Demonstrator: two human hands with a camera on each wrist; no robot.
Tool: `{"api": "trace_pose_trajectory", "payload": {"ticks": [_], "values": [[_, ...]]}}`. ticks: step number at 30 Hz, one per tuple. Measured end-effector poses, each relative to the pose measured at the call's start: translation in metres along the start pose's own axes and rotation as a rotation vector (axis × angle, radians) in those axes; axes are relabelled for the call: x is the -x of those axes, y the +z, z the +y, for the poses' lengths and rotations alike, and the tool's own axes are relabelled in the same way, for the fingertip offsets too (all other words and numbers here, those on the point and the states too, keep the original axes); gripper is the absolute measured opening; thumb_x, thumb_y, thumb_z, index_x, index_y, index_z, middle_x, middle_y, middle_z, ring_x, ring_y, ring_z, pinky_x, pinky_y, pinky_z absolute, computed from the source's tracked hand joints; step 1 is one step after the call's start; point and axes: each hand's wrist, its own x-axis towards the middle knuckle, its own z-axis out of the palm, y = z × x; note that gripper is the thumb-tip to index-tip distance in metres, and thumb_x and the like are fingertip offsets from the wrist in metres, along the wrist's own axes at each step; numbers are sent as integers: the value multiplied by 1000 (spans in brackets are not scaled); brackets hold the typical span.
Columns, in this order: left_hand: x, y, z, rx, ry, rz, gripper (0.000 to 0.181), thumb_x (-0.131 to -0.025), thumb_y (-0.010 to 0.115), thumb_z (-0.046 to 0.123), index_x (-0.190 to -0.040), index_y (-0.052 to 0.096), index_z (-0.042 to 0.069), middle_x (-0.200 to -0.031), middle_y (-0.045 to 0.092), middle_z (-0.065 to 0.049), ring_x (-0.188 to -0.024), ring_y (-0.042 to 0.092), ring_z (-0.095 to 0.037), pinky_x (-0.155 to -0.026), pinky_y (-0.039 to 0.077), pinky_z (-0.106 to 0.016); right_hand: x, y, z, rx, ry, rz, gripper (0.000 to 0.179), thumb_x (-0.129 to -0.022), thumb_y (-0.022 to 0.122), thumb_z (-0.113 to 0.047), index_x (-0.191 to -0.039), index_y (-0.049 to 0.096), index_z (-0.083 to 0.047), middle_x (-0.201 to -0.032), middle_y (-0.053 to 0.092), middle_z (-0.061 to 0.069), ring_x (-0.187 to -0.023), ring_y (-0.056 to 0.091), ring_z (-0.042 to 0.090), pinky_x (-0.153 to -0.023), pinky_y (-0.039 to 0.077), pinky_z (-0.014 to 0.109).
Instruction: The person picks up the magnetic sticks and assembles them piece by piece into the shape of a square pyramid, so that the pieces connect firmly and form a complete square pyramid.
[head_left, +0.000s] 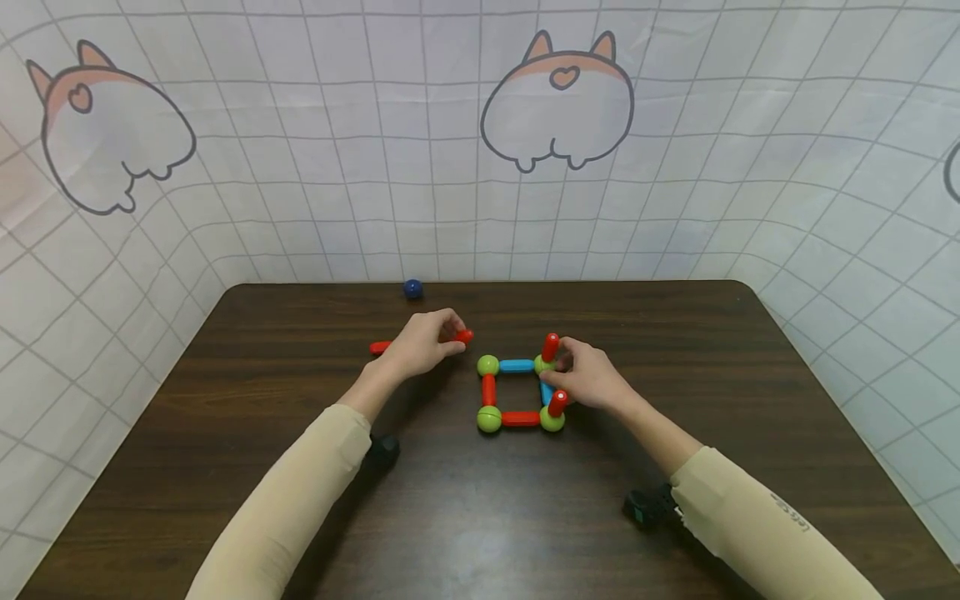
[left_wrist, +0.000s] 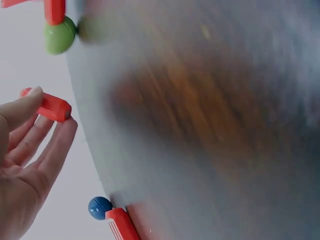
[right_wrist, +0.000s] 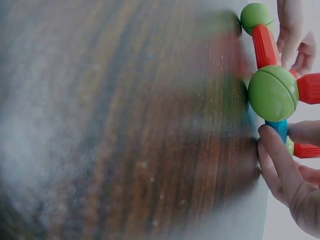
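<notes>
A square of magnetic rods and green balls point(head_left: 489, 419) lies on the dark table. Its near side is a red rod point(head_left: 521, 419), its left side another, and its far side a blue rod point(head_left: 516, 366). Two red rods stand upright on the right-hand balls. My left hand point(head_left: 422, 342), left of the far corner, pinches a loose red rod point(left_wrist: 54, 106) between thumb and fingers, apart from the frame. At the square's right side, my right hand point(head_left: 592, 375) pinches the blue rod point(right_wrist: 277, 130) there, its fingers partly hiding it.
Behind my left hand a dark blue ball point(head_left: 412, 289) rests near the table's far edge. Another red rod point(head_left: 380, 347) lies left of that hand, partly covered. A white grid-patterned cloth point(head_left: 360, 167) hangs around the table point(head_left: 495, 517).
</notes>
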Motion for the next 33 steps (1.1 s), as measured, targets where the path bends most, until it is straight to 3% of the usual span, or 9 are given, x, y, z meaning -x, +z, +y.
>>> {"api": "trace_pose_trajectory", "payload": {"ticks": [5, 15, 24, 33], "values": [[2, 0, 1, 93, 13, 27, 27, -96, 75, 12, -122, 68, 7, -109, 70, -6, -101, 67, -22, -90, 54, -40, -3, 1, -2, -8, 12, 4, 39, -96, 73, -22, -124, 59, 1, -100, 65, 12, -77, 59, 22, -68, 51, 35], [3, 2, -1, 225, 10, 11, 26, -96, 76, 13, -120, 68, 10, -106, 70, -3, -98, 67, -20, -83, 54, -39, -9, 2, -3, -2, 30, 7, 42, -96, 74, -23, -126, 58, 3, -101, 65, 12, -80, 59, 23, -69, 51, 35], [-3, 5, 4, 295, 49, 7, 26, -96, 75, 14, -120, 67, 10, -107, 69, -1, -102, 66, -19, -91, 53, -39, -13, 2, -5, 11, 36, 15, 43, -96, 73, -23, -128, 58, 3, -102, 65, 13, -79, 59, 23, -69, 50, 35], [-11, 5, 7, 305, 88, -10, 25, -97, 74, 12, -120, 67, 8, -105, 71, -1, -102, 66, -19, -91, 53, -39, -18, 4, -6, 6, 43, 14, 45, -97, 72, -24, -130, 57, 3, -104, 65, 13, -80, 59, 23, -69, 50, 35]]}}
